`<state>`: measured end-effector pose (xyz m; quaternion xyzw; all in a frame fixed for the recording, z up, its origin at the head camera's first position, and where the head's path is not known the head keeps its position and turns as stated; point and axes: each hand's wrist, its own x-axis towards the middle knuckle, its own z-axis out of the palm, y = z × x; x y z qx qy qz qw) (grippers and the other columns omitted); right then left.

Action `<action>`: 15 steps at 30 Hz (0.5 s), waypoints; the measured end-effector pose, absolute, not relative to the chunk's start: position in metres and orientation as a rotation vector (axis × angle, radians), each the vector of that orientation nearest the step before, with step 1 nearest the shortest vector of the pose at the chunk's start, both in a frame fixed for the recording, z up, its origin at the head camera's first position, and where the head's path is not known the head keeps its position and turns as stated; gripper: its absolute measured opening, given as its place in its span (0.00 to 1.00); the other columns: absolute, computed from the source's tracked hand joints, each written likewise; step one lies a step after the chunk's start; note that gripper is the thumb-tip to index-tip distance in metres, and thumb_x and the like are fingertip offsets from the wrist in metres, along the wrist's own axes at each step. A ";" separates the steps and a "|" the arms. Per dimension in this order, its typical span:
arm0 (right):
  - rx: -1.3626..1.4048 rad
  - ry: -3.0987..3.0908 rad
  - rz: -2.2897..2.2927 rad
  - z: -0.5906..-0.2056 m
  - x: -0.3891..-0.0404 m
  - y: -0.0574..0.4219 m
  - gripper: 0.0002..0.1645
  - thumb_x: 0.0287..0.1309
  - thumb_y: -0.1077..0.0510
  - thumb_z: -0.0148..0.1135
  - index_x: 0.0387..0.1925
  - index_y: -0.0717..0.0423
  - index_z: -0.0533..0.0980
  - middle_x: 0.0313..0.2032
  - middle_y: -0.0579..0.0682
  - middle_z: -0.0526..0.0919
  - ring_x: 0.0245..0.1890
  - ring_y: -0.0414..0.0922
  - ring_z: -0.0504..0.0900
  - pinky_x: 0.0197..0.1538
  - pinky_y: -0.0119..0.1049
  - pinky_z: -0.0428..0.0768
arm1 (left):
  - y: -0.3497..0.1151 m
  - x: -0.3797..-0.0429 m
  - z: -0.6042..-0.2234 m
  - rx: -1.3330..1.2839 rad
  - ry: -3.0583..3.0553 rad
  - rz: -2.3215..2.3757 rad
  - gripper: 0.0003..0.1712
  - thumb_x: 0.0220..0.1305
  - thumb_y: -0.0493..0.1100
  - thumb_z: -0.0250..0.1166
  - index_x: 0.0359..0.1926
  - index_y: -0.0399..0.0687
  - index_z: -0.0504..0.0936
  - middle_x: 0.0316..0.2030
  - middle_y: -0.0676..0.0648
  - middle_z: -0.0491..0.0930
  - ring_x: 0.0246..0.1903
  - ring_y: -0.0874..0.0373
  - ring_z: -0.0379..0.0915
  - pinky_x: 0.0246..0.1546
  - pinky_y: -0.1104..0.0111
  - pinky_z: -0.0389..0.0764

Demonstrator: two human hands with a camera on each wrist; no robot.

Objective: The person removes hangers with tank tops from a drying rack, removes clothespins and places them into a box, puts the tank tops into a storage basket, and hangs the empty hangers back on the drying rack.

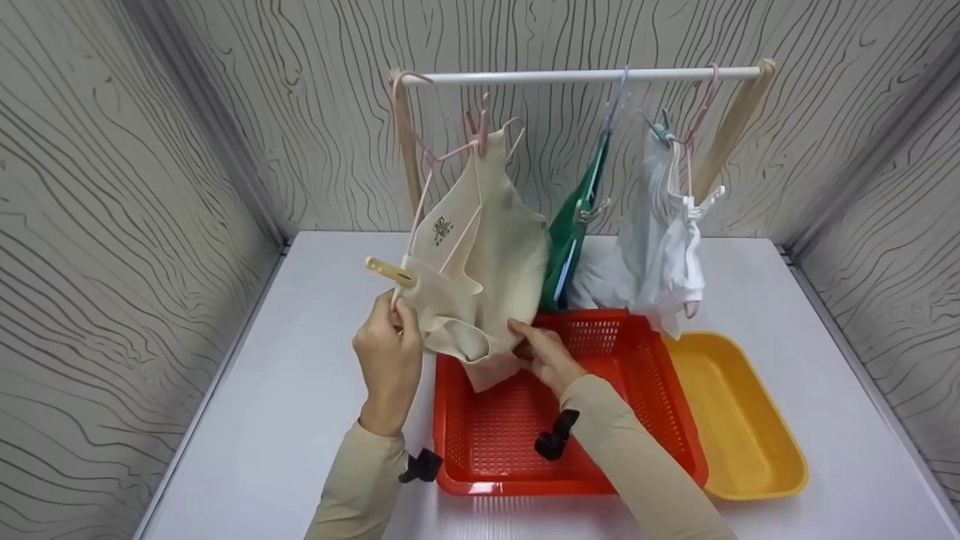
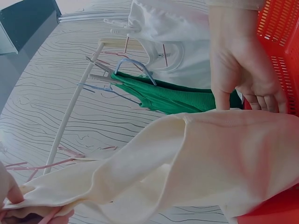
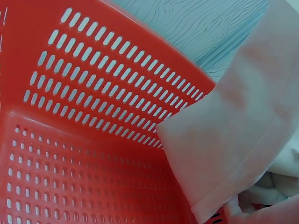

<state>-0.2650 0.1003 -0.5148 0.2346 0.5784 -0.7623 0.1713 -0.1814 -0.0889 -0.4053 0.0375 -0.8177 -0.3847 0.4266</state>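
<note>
A cream shirt [image 1: 510, 225] hangs tilted from a pink hanger [image 1: 420, 202], clipped at its upper part by a pink clothespin [image 1: 482, 135]. A yellow clothespin [image 1: 390, 271] clips its near left edge. Just below that pin, my left hand [image 1: 388, 349] pinches the hanger's lower end along with the shirt's edge; in the left wrist view, only part of this hand [image 2: 10, 189] shows. My right hand [image 1: 551, 356] holds the shirt's lower edge between thumb and fingers, above the red basket [image 1: 566, 480]. Cloth hides some right fingertips.
A white rod [image 1: 525, 77] on wooden posts carries the hangers. Right of the cream shirt hang a green garment [image 1: 574, 225] and white garments [image 1: 652, 217], held with clothespins. A yellow tray [image 1: 739, 420] sits beside the basket on the white table [image 1: 300, 360].
</note>
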 end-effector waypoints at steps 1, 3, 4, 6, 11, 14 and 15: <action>0.663 1.643 -2.177 -0.515 -0.266 0.100 0.14 0.59 0.57 0.63 0.44 0.60 0.75 0.30 0.45 0.81 0.40 0.45 0.76 0.46 0.38 0.79 | -0.089 -0.181 -0.405 0.092 -2.043 -0.961 0.09 0.61 0.31 0.55 0.36 0.30 0.81 0.13 0.44 0.72 0.16 0.62 0.60 0.18 0.71 0.64; 0.648 1.657 -2.187 -0.516 -0.267 0.100 0.11 0.59 0.58 0.63 0.41 0.59 0.74 0.26 0.43 0.79 0.35 0.42 0.76 0.41 0.35 0.78 | -0.088 -0.182 -0.405 0.089 -2.043 -0.961 0.09 0.61 0.31 0.55 0.36 0.30 0.81 0.13 0.44 0.72 0.16 0.62 0.60 0.18 0.71 0.65; 0.646 1.666 -2.191 -0.517 -0.267 0.101 0.09 0.58 0.59 0.63 0.39 0.58 0.73 0.24 0.43 0.78 0.32 0.41 0.76 0.39 0.34 0.78 | -0.088 -0.182 -0.405 0.088 -2.045 -0.963 0.09 0.61 0.31 0.55 0.36 0.29 0.81 0.12 0.44 0.72 0.16 0.62 0.59 0.18 0.71 0.64; 0.638 1.687 -2.192 -0.518 -0.268 0.102 0.08 0.57 0.60 0.63 0.37 0.56 0.72 0.22 0.43 0.78 0.30 0.41 0.76 0.38 0.34 0.78 | -0.088 -0.182 -0.405 0.085 -2.049 -0.970 0.10 0.61 0.31 0.55 0.36 0.29 0.81 0.12 0.45 0.71 0.16 0.63 0.58 0.17 0.72 0.64; 0.621 1.706 -2.170 -0.518 -0.270 0.104 0.06 0.58 0.61 0.62 0.36 0.57 0.74 0.22 0.43 0.80 0.31 0.42 0.78 0.44 0.38 0.79 | -0.088 -0.182 -0.406 0.086 -2.051 -0.978 0.10 0.62 0.31 0.55 0.36 0.29 0.81 0.12 0.44 0.72 0.16 0.62 0.62 0.18 0.70 0.67; 0.597 1.720 -2.142 -0.517 -0.272 0.105 0.06 0.59 0.61 0.60 0.37 0.58 0.75 0.24 0.43 0.81 0.32 0.42 0.79 0.47 0.40 0.80 | -0.088 -0.183 -0.406 0.092 -2.045 -0.972 0.09 0.62 0.31 0.55 0.36 0.29 0.81 0.13 0.43 0.74 0.16 0.60 0.66 0.18 0.68 0.70; 0.593 1.728 -2.131 -0.517 -0.272 0.105 0.06 0.59 0.61 0.60 0.38 0.59 0.75 0.24 0.44 0.81 0.33 0.43 0.80 0.47 0.40 0.80 | -0.088 -0.183 -0.406 0.092 -2.043 -0.972 0.09 0.62 0.31 0.55 0.36 0.29 0.81 0.13 0.43 0.74 0.16 0.59 0.66 0.18 0.68 0.70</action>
